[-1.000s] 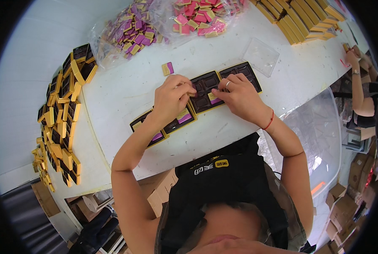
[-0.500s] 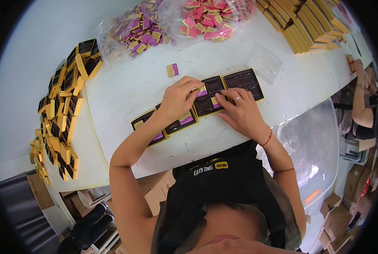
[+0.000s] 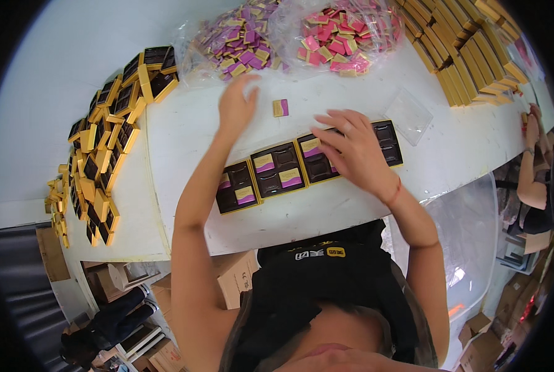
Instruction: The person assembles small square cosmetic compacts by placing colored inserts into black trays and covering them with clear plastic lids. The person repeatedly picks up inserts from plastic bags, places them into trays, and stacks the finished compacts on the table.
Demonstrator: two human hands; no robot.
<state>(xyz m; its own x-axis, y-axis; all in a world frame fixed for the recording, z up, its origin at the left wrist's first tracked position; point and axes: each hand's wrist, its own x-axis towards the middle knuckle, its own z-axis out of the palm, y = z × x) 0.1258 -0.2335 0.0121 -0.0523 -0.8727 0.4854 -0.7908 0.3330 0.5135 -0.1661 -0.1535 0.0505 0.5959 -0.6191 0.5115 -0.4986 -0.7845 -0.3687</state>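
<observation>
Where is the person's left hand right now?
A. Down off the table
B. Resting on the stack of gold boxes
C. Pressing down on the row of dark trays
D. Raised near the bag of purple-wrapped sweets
D: the left hand is lifted just below the bag of purple-wrapped sweets, beside a loose purple piece, while the right hand lies over the row of dark trays.

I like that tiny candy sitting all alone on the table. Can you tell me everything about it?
The small square purple-and-gold wrapped piece lies flat and alone on the white table. One side looks gold, the other purple, like shiny foil. Nothing touches it. The left hand hovers just beside it, blurred. Behind it sits a clear bag of matching purple pieces; in front is a row of dark trays with gold edges.
</observation>
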